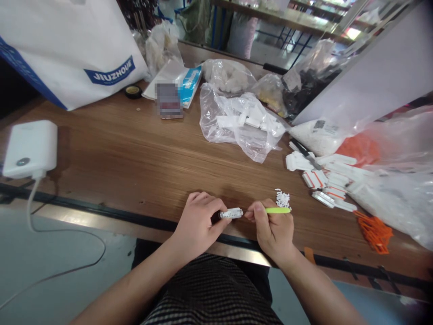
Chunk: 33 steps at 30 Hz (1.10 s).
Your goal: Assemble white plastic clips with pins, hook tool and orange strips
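Observation:
My left hand [202, 217] is closed, thumb and fingers pinching a small white plastic part [232, 213] with a row of small dark holes along its side. My right hand [274, 225] grips a thin-tipped tool with a lime-green handle [279, 210]. Its thin shaft points left toward the white part; whether the tip touches it I cannot tell. Just beyond my right hand lies a little heap of tiny white pieces [283, 198] on the wooden table [135, 158].
White plastic parts [328, 178], some with orange strips, are piled at the right, beside orange strands [375, 232]. Clear bags [243, 119] line the back. A white power bank [31, 149] with a cable, a black tape roll [133, 92] and a large white bag [74, 49] are at the left.

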{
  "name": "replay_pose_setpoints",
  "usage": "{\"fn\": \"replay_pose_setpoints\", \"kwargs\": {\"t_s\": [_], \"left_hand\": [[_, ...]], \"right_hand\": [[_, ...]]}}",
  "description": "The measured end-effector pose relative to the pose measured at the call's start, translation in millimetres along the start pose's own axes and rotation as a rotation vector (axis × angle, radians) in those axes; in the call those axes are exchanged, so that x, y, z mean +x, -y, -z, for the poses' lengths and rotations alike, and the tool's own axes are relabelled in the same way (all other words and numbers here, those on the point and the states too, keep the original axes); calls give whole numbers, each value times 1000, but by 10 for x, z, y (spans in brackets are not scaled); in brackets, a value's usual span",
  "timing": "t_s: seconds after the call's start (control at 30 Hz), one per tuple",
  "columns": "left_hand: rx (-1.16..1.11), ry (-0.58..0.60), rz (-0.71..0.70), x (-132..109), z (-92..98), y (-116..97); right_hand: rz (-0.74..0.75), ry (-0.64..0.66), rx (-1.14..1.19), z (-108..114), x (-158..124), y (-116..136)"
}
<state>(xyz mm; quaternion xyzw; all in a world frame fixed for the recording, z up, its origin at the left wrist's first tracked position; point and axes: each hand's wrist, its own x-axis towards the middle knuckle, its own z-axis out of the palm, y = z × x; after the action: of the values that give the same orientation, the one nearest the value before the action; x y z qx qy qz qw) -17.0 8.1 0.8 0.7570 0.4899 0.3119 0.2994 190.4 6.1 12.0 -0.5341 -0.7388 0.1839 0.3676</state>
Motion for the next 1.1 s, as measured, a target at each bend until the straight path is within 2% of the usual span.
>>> {"fn": "replay_pose_setpoints", "kwargs": {"t_s": [0.13,0.33,0.7,1.1], "left_hand": [[2,4,-2,-6,-4,16],[-5,-3,7,4,-8,9],[-1,-12,6,3,-15,1],[5,-4,8,-8,-15,5]], "right_hand": [[16,22,13,1,9,2],[-7,-87,7,30,-17,-29],[-34,-87,-14,28,4,-1],[25,1,-31,22,4,-11]]}}
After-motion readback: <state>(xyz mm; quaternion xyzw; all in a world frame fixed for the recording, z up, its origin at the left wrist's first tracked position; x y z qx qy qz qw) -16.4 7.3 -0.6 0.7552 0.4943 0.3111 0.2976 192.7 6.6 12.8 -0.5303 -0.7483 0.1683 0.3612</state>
